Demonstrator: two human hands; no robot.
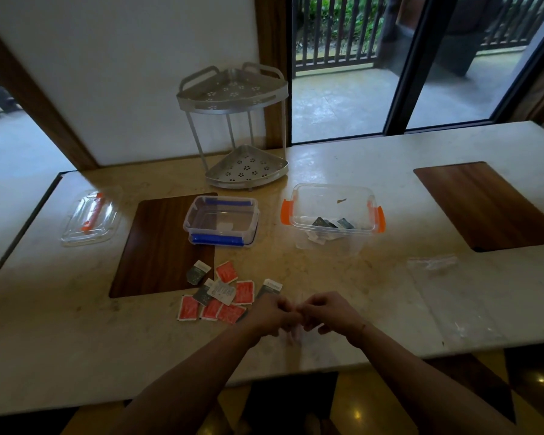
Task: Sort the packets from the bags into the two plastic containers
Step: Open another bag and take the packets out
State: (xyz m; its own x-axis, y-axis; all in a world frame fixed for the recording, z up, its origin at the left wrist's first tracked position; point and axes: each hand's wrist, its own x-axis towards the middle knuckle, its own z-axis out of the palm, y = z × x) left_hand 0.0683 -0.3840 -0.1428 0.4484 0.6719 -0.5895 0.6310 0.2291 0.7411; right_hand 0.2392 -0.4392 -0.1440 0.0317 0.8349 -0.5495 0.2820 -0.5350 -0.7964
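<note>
Several red packets (230,312) and dark grey packets (198,271) lie scattered on the marble counter, just left of my hands. My left hand (272,312) and my right hand (325,310) meet knuckle to knuckle above the counter's front part. Both pinch a thin clear plastic bag (292,335) that hangs blurred between them. Behind the pile stands the container with blue clips (190,219), with no packets in it. To its right, the container with orange clips (299,196) holds a few dark grey packets (330,223).
A clear lid with an orange clip (90,218) lies at the far left. A metal two-tier corner rack (242,127) stands against the wall. Two clear bags (432,263) lie flat on the right. Dark wooden inlays (157,246) are set into the counter.
</note>
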